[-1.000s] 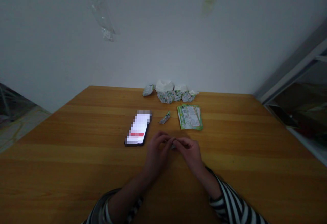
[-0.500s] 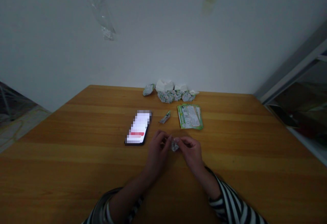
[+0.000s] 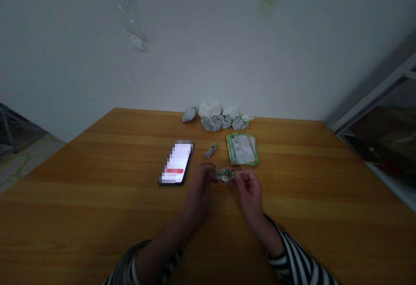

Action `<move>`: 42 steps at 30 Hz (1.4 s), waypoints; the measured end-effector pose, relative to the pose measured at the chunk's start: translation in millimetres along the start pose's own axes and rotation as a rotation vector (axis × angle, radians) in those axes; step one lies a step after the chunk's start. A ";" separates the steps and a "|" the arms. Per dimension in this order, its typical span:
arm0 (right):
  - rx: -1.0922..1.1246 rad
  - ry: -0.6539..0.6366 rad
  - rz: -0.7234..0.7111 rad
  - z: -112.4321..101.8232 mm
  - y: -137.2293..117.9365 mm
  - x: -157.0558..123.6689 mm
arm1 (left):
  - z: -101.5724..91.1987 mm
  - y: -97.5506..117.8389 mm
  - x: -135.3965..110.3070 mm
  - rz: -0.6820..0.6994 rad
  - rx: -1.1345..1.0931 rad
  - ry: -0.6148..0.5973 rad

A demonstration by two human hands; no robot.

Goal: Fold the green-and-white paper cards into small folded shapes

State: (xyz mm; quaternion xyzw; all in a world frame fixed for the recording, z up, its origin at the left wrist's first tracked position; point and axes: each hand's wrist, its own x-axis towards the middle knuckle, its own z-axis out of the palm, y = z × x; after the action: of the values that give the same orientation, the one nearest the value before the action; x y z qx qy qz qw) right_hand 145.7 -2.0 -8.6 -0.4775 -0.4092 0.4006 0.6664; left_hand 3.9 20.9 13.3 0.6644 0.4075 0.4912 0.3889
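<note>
The left hand [image 3: 199, 189] and right hand [image 3: 251, 191] hold a crumpled wrapper [image 3: 225, 175] between them, each grip pinching one end, over the bench [image 3: 308, 181]. Just beyond lie a twisted scrap [image 3: 210, 150] and a green packet [image 3: 242, 149]; a lit phone [image 3: 177, 162] sits near the left hand, and wadded paper [image 3: 212, 122] lies by the wall [image 3: 211, 55].

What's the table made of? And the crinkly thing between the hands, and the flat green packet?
Table: probably wood, smooth, with brown grain stripes, though it could be a wood-look board. Crinkly thing: maybe thin paper or plastic film, because it's printed and creased. Flat green packet: perhaps plastic or foil, printed, slightly wavy-edged; too dim to be sure.
</note>
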 end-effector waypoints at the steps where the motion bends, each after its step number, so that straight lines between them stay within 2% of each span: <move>1: -0.011 -0.011 -0.013 -0.6 -0.3 0.0 | -2.0 2.5 0.8 0.037 0.038 -0.056; 5: -0.044 -0.022 -0.050 -4.1 -2.2 2.2 | -12.6 12.9 4.4 0.120 0.185 -0.300; 7: -0.037 -0.032 -0.051 -5.9 -3.8 3.8 | -18.1 13.9 6.1 0.142 0.249 -0.370; 11: 0.012 -0.077 -0.003 -6.8 -4.2 3.9 | -22.8 5.2 8.0 0.142 0.280 -0.344; 16: 0.051 -0.159 0.019 -5.2 -3.8 1.2 | -17.3 -7.2 6.7 0.009 0.039 -0.191; 19: -0.090 -0.279 -0.090 -8.8 -10.8 3.2 | -14.5 -9.3 6.4 -0.087 -0.025 -0.142; 23: -0.339 -0.426 -0.302 -17.6 -21.0 7.2 | -14.1 -7.4 7.7 -0.121 -0.040 -0.099; 30: -0.510 -0.506 -0.346 -25.3 -15.2 10.9 | -13.4 -6.4 8.6 -0.206 -0.129 -0.041; 35: -0.486 -0.539 -0.345 -27.0 -11.7 16.2 | -10.5 -10.7 6.8 -0.261 -0.213 -0.050; 42: -0.498 -0.605 -0.327 -26.7 -14.8 17.4 | -11.5 -17.2 3.0 -0.273 -0.211 -0.133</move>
State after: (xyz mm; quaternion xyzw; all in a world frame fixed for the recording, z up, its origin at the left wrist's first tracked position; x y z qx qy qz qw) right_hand 178.5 2.6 2.9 -0.4137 -0.7411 0.3007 0.4350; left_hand -9.5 31.2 1.0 0.5894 0.4134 0.4289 0.5457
